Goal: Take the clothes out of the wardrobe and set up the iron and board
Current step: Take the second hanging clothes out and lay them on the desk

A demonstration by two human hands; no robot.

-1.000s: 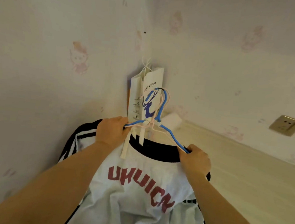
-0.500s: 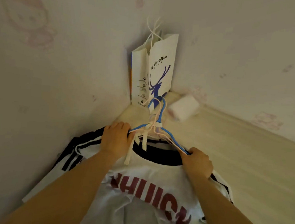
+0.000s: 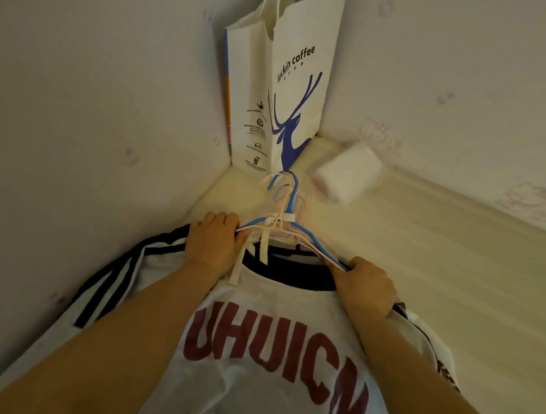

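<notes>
Clothes came down lower toward the pale wooden surface (image 3: 442, 254); left hand (image 3: 215, 244) and right hand (image 3: 367, 287) each clamp the blue and pink wire hangers (image 3: 288, 221) carrying the white red-lettered T-shirt (image 3: 272, 355), near a white paper coffee bag (image 3: 285, 85).

Two bare forearms, no visible sleeves

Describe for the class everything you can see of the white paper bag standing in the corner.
The paper bag is white, tall and narrow, with thin white cord handles at its open top. Its front panel carries the words "luckin coffee" and a blue deer-head logo; the side panel shows small dark printed symbols and a coloured strip along one edge. It stands upright, tucked into the corner where the two walls meet, on the pale surface. The hanger hooks lie just before its base; whether they touch it cannot be told.
</notes>
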